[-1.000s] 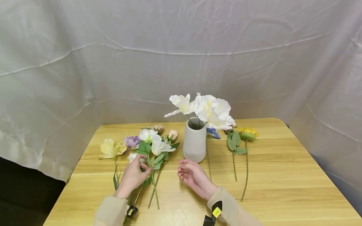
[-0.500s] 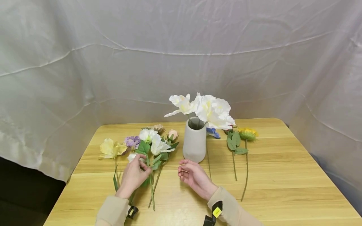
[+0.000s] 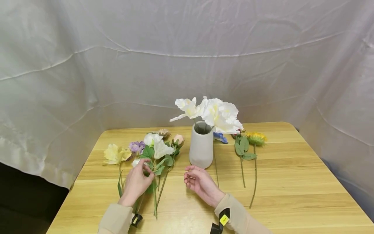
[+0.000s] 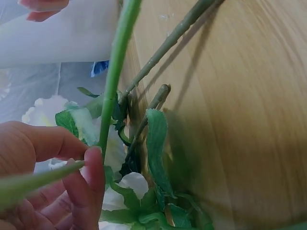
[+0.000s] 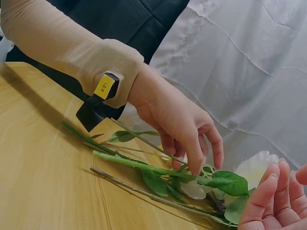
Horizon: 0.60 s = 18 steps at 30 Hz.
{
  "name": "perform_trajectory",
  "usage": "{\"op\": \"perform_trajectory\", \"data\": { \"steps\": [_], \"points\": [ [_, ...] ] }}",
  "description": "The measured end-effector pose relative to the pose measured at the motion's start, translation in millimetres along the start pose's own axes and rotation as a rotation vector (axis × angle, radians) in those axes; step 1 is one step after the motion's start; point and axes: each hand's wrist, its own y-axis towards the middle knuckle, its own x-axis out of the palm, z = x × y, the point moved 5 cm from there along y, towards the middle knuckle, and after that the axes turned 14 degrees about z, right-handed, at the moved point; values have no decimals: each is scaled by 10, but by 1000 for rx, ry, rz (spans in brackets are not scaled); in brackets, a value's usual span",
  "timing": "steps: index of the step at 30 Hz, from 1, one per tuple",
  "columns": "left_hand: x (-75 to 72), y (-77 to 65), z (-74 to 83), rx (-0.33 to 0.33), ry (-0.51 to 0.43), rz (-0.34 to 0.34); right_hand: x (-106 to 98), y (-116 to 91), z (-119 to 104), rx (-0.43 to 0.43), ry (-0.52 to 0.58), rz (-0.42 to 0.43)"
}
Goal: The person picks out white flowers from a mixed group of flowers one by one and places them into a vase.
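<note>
Over the pile of flowers, my left hand (image 3: 137,182) pinches a green stem (image 4: 111,91) between thumb and finger, as the left wrist view shows up close. This stem belongs to a white flower (image 3: 162,149) with green leaves, and its lower end points toward me. A second white bloom (image 3: 152,139) and a pale pink rosebud (image 3: 178,139) lie beside it. My right hand (image 3: 203,186) holds nothing; its fingers are loosely bent in front of the grey vase (image 3: 201,151). Large white flowers (image 3: 220,115) stand in that vase.
Left of the pile lie a yellow flower (image 3: 114,154) and a purple flower (image 3: 136,147). A blue flower (image 3: 220,137) is partly hidden behind the vase. Farther right are a leafy stem (image 3: 242,146) with a dark red bloom and a sunflower (image 3: 255,138). Grey cloth (image 3: 187,71) hangs behind the wooden table (image 3: 292,175).
The white flower in my left hand has shifted left, its stem end swinging left too. My left hand has moved slightly left; the right hand has stayed in place.
</note>
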Motion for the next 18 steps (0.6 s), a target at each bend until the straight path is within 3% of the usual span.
{"op": "perform_trajectory", "data": {
  "steps": [9, 18],
  "points": [
    [-14, -1, -9, -16, 20, 14, 6, 0, 6, -2, 2, -4],
    [-22, 10, -92, -101, -84, -3, 11, -3, 5, -4, 2, -6]
  ]
}}
